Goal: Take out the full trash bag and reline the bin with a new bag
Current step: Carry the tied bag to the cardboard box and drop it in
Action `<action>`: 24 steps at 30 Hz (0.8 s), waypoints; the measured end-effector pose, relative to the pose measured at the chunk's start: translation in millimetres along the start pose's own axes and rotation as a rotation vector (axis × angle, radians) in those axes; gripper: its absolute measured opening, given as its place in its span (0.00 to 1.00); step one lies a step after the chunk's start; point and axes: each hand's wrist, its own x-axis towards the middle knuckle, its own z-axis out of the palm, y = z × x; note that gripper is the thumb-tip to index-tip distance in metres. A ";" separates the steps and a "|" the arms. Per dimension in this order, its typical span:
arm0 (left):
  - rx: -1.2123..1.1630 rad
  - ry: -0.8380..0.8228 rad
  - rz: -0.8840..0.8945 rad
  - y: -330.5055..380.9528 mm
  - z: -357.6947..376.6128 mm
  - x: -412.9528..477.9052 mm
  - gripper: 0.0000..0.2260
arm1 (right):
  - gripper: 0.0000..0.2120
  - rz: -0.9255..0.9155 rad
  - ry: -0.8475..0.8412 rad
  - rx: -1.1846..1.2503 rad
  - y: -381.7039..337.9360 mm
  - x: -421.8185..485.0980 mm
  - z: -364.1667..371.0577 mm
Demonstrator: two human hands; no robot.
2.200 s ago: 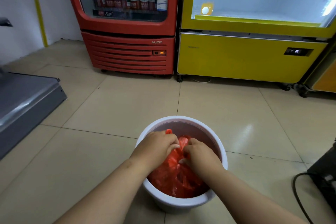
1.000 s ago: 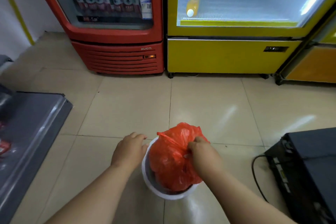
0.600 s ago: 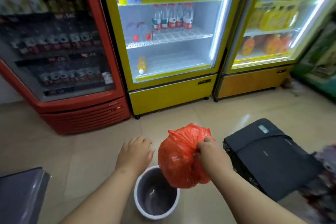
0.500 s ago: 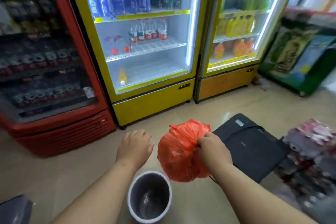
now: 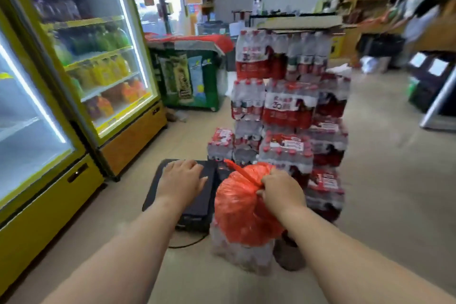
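Right hand [image 5: 281,192] is clenched on the gathered neck of the red trash bag [image 5: 239,212]. The bag hangs full and rounded, clear of the floor, in front of the lowest water packs. Left hand [image 5: 181,177] is released, fingers loosely spread, palm down above a black case [image 5: 197,207] on the floor.

The glass-door cooler [image 5: 98,57] holds green, yellow and orange bottled drinks on its shelves. Shrink-wrapped water packs [image 5: 288,106] are stacked high; red labels, "30" legible, the rest blurred.

A bulging orange-red plastic trash bag [image 5: 243,207], neck gathered, is held aloft at its top by the right hand [image 5: 281,191].
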 end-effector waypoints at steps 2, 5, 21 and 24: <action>-0.035 -0.001 0.116 73.1 -7.1 20.3 0.16 | 0.15 0.113 0.024 -0.019 67.7 -22.1 -13.9; -0.069 0.011 0.316 190.3 -14.9 38.9 0.16 | 0.16 0.288 0.041 -0.044 168.6 -65.5 -33.6; -0.288 -0.024 1.051 779.1 -60.6 0.4 0.18 | 0.16 1.122 0.087 -0.067 603.6 -368.6 -125.5; -0.260 -0.031 1.172 848.7 -61.3 -9.1 0.18 | 0.15 1.251 0.115 -0.047 645.5 -405.5 -130.3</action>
